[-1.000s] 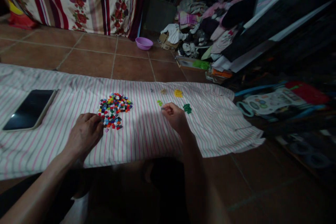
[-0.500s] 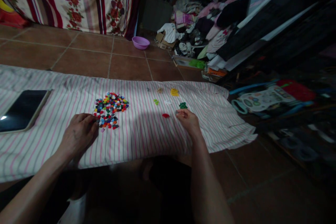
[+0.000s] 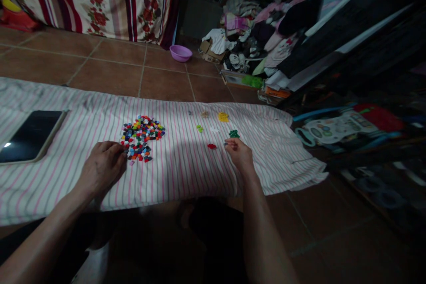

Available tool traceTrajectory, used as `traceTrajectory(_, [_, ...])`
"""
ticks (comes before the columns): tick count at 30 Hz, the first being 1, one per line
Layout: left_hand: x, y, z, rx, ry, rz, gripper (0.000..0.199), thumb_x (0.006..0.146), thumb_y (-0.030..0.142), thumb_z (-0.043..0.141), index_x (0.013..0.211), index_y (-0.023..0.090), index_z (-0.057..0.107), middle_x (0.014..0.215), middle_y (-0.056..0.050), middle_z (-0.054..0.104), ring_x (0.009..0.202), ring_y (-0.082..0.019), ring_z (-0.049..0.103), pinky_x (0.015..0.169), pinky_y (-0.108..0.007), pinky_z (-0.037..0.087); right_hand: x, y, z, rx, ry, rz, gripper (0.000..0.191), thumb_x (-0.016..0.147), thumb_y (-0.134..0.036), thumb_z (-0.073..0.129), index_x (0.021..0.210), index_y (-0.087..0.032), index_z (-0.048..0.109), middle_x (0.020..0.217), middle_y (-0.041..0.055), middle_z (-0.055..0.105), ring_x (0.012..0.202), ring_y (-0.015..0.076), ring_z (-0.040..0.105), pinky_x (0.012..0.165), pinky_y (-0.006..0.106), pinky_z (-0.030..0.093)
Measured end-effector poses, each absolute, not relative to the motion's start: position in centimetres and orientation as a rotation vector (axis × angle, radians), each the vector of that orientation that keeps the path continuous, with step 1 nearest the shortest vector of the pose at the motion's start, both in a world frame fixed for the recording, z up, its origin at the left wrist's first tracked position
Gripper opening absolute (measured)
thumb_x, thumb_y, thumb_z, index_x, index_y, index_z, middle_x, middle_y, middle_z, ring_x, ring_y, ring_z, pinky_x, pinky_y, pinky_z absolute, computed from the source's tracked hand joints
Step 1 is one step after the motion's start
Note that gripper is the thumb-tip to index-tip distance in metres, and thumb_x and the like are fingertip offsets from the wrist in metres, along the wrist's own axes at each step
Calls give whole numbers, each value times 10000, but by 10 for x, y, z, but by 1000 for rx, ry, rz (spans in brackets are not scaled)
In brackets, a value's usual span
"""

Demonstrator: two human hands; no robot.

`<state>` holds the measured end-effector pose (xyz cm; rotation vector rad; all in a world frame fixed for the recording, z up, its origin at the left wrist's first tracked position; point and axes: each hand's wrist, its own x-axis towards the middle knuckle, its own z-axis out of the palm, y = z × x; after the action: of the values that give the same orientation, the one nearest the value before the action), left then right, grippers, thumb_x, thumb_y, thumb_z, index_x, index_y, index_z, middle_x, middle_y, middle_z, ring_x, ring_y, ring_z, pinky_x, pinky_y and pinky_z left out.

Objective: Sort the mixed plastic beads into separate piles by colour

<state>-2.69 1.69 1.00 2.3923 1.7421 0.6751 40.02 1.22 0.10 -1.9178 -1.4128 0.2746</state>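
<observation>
A mixed pile of tiny coloured blocks (image 3: 143,131) lies on the striped cloth (image 3: 179,173). At its left edge rests my left hand (image 3: 105,160), fingers bent and pressed together; what they hold, if anything, is hidden. My right hand (image 3: 240,153) is closed in a pinch on the cloth, a small greyish bit at the fingertips too small to make out. Just beyond it sits a dark green group (image 3: 234,134), and to its left a red group (image 3: 211,146). Farther back are yellow blocks (image 3: 223,117), tan blocks (image 3: 205,115), lime blocks (image 3: 199,128), white blocks (image 3: 214,129) and a grey bit (image 3: 190,113).
A phone or tablet (image 3: 31,135) lies on the cloth at the left. Past the far edge, a purple basin (image 3: 180,53) stands on the tiled floor (image 3: 109,69). Heaped clothes (image 3: 262,31) and a cardboard box (image 3: 210,51) are at the back right.
The whole view has shifted slightly. Both hands keep nearly the same places, the left at the pile and the right near the green group.
</observation>
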Motion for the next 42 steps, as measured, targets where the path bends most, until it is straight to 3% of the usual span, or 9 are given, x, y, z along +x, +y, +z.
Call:
traceTrajectory(7, [-26, 17, 12, 2381, 1743, 636, 358, 902, 389, 350, 905, 173, 636, 940, -145, 645, 924, -294, 579, 879, -472, 487, 404, 14, -4, -1970, -1461, 231, 228, 705, -282, 509, 834, -201, 679, 763, 36, 682, 715, 186, 631, 768, 338, 491])
traceTrajectory(15, [-26, 18, 10, 2389, 1732, 674, 321, 897, 370, 376, 890, 182, 637, 917, -144, 649, 913, -306, 585, 865, -503, 493, 401, 16, -2, -1993, -1511, 163, 164, 671, -241, 555, 763, -208, 687, 741, 27, 658, 649, 159, 578, 717, 311, 485])
traceTrajectory(31, [-25, 18, 11, 2337, 1786, 608, 345, 887, 374, 384, 914, 161, 653, 948, -120, 641, 953, -276, 571, 862, -423, 494, 412, 10, -2, -1932, -1356, 367, 249, 690, -346, 568, 848, -201, 694, 754, 24, 694, 691, 174, 627, 741, 342, 502])
traceTrajectory(36, [-25, 17, 13, 2356, 1772, 613, 330, 889, 359, 387, 911, 160, 649, 939, -114, 642, 940, -265, 573, 876, -416, 484, 392, 15, 10, -1862, -1340, 243, 272, 728, -405, 575, 855, -194, 688, 779, 46, 694, 692, 180, 623, 737, 352, 507])
traceTrajectory(42, [-25, 17, 13, 2352, 1766, 620, 320, 893, 343, 392, 920, 154, 649, 937, -114, 638, 935, -254, 566, 872, -399, 480, 339, 26, 20, -1646, -1604, 258, 227, 813, -344, 533, 879, -188, 685, 827, 66, 693, 724, 182, 629, 734, 346, 520])
